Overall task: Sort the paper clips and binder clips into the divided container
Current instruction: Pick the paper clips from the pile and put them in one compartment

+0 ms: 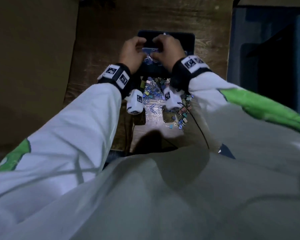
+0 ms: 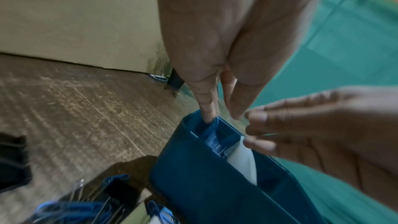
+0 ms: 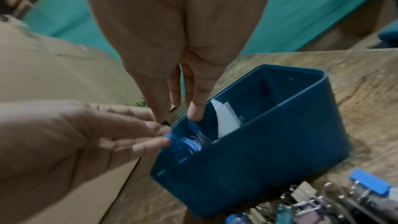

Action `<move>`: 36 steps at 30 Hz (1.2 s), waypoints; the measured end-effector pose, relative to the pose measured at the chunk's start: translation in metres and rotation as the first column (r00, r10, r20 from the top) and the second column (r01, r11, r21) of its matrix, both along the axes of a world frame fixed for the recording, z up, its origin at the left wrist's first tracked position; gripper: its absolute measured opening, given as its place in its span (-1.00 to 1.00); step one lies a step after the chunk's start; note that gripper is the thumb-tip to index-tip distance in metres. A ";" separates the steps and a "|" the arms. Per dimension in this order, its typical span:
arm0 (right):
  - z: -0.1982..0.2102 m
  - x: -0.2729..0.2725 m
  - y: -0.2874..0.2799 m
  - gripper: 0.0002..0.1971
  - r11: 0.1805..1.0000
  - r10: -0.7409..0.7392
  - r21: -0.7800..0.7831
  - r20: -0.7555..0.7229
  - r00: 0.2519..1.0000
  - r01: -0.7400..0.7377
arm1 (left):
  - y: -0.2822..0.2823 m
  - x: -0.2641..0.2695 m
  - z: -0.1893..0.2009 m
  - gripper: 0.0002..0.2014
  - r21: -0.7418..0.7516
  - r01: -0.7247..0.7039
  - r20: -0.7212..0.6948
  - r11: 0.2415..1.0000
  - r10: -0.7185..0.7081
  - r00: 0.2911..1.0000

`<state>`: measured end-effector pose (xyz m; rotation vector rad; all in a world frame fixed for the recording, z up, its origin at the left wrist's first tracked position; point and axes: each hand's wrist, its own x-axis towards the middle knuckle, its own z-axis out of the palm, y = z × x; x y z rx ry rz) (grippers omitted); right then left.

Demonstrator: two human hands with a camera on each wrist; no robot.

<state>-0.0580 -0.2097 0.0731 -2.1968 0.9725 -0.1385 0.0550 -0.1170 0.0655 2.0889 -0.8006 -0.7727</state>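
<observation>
Both my hands, left and right, met over the blue container, fingers loosely extended, tipping paper clips into its end compartment, presumably separating them from binder clips.

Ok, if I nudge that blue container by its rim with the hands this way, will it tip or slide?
Likely slide, perhaps tip: the blue container looks like thin plastic, tall-walled and nearly empty, holding only some paper clips and a white slip. The worn wooden table may drag at its base. Both the left hand and right hand are at its rim.
</observation>
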 end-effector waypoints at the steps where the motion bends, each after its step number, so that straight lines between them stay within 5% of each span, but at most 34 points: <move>1: -0.001 -0.012 0.008 -0.61 0.999 0.030 -0.026 0.030 0.999 -0.029 | 0.011 -0.002 0.001 -0.61 -0.044 0.012 0.015 0.999 -0.011 1.000; 4: -0.018 -0.059 0.043 -0.85 0.978 0.206 0.016 -0.021 0.978 -0.206 | 0.060 -0.013 -0.006 -0.78 -0.082 0.045 0.110 0.996 -0.036 0.993; 6: -0.042 -0.093 0.068 -0.89 0.911 0.412 0.109 -0.208 0.887 -0.398 | 0.101 -0.023 -0.024 -0.89 0.133 0.179 0.088 0.975 -0.192 0.977; 10: -0.081 -0.144 0.100 -0.73 0.792 0.594 0.194 -0.469 0.654 -0.579 | 0.161 -0.052 -0.080 -0.69 0.504 0.380 -0.023 0.776 -0.428 0.904; 17: -0.089 -0.156 0.092 -0.83 0.867 0.401 -0.072 -0.485 0.777 -0.492 | 0.137 -0.080 -0.100 -0.84 0.365 0.290 0.177 0.884 -0.372 0.911; 22: -0.080 -0.125 0.104 -0.40 0.833 0.459 -0.133 -0.377 0.805 -0.537 | 0.132 -0.075 -0.090 -0.26 0.460 0.329 0.249 0.825 -0.475 0.844; 25: -0.084 -0.102 0.117 -0.29 0.845 0.449 -0.091 -0.413 0.793 -0.526 | 0.131 -0.074 -0.092 -0.25 0.429 0.359 0.252 0.829 -0.491 0.834; 30: -0.099 -0.093 0.120 -0.63 0.897 0.386 -0.079 -0.340 0.858 -0.435 | 0.126 -0.084 -0.093 -0.67 0.355 0.337 0.305 0.872 -0.449 0.840; 36: -0.105 -0.097 0.107 -0.87 0.954 0.300 0.079 -0.220 0.928 -0.289 | 0.128 -0.085 -0.095 -0.61 0.363 0.345 0.244 0.865 -0.446 0.861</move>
